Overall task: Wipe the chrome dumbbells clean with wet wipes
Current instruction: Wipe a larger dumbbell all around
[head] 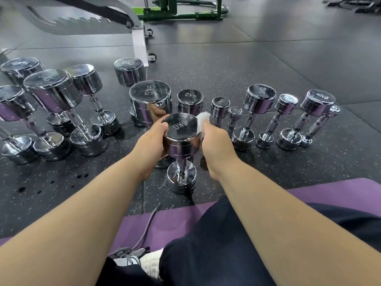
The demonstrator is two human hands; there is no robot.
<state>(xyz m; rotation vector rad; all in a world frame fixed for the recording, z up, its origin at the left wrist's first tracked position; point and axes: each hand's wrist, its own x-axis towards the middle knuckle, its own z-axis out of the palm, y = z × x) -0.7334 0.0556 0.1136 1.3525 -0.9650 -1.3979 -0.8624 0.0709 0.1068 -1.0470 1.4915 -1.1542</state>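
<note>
**Weight stamps on the chrome heads**

The top face of the 6KG dumbbell [181, 129], gripped by the left hand [153, 137] with the wet wipe [203, 118] in the right hand [214, 141] at its rim, reads "6KG". Just behind it, the large 9KG dumbbell [150, 93] bears "9KG" on its top face. To the right follow, each stamped on the top face: "4KG" on the middle 4KG dumbbell [190, 98], "2KG" on the 2KG dumbbell [220, 102], "1KG" on the 1KG dumbbell [235, 111], "5KG" on the 5KG dumbbell [261, 93] and "4KG" on the far-right 4KG dumbbell [318, 99]. The stamps on the left group of dumbbells [53, 89] are too blurred to read
</note>
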